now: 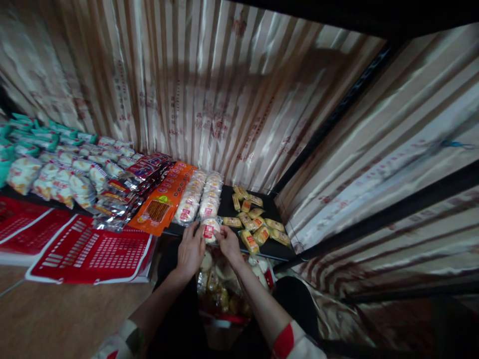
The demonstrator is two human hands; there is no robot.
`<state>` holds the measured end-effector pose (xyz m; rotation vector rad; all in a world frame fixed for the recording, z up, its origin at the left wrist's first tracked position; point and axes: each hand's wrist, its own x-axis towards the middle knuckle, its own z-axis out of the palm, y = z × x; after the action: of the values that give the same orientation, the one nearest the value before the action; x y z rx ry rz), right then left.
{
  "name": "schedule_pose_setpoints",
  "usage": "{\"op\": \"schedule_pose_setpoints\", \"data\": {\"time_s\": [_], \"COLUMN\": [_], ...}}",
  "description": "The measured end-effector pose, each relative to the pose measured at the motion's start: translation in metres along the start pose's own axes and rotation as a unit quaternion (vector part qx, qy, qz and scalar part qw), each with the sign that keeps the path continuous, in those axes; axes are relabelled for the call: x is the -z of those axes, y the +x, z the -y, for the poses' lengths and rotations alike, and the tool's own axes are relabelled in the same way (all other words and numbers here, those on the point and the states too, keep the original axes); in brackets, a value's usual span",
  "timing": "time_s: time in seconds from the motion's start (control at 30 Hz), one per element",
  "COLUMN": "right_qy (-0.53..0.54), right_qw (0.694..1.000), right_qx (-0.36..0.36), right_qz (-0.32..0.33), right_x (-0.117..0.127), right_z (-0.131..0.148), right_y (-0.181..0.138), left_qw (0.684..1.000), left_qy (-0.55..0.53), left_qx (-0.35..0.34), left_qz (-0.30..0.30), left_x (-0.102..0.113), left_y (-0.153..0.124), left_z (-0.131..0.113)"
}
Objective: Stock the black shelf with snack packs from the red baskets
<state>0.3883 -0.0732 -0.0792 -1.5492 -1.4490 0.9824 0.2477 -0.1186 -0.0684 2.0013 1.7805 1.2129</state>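
Note:
Between my left hand [191,248] and my right hand [229,243] is a round white packaged snack [210,230] in clear wrap with a red label. Fingers of both hands are closed on its two sides. It is at the front end of a row of like round white snacks [209,202]; a second such row [187,202] lies just to the left. Below my hands, a container of wrapped snacks [220,284] stands between my knees, partly covered by my right forearm. Small yellow packets [258,223] lie loosely to the right of my right hand.
Left of the rows lie an orange snack bag [160,202], dark red and silver packets [129,187], white bags [71,179] and green bags [30,134]. Red printed sheets [97,249] hang in front. Striped curtains [194,89] and black metal poles [333,112] enclose the back and right.

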Motion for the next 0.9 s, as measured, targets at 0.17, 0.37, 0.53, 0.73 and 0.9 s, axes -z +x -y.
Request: {"op": "schedule_pose_setpoints", "data": {"time_s": [0.17, 0.37, 0.53, 0.73, 0.9], "right_qy": [-0.072, -0.097, -0.173, -0.197, -0.175], "right_qw": [0.997, 0.995, 0.982, 0.961, 0.957], "right_qx": [-0.003, 0.009, 0.055, 0.182, 0.225], "right_qz": [-0.024, -0.012, -0.053, -0.074, -0.054], "right_x": [-0.011, -0.012, -0.012, -0.015, -0.005], "right_z": [0.004, 0.009, 0.011, 0.006, -0.017], "right_y": [0.023, 0.028, 0.021, -0.007, -0.036], "left_qw": [0.989, 0.986, 0.985, 0.983, 0.984], "left_qy": [0.103, 0.116, 0.118, 0.130, 0.132], "left_qx": [-0.090, -0.091, -0.086, -0.097, -0.086], "left_qz": [0.060, 0.083, 0.088, 0.087, 0.080], "left_x": [-0.004, -0.012, -0.017, -0.022, -0.024], "left_y": [0.008, 0.007, 0.008, 0.007, 0.009], "left_z": [0.009, 0.011, 0.011, 0.014, 0.010]}}
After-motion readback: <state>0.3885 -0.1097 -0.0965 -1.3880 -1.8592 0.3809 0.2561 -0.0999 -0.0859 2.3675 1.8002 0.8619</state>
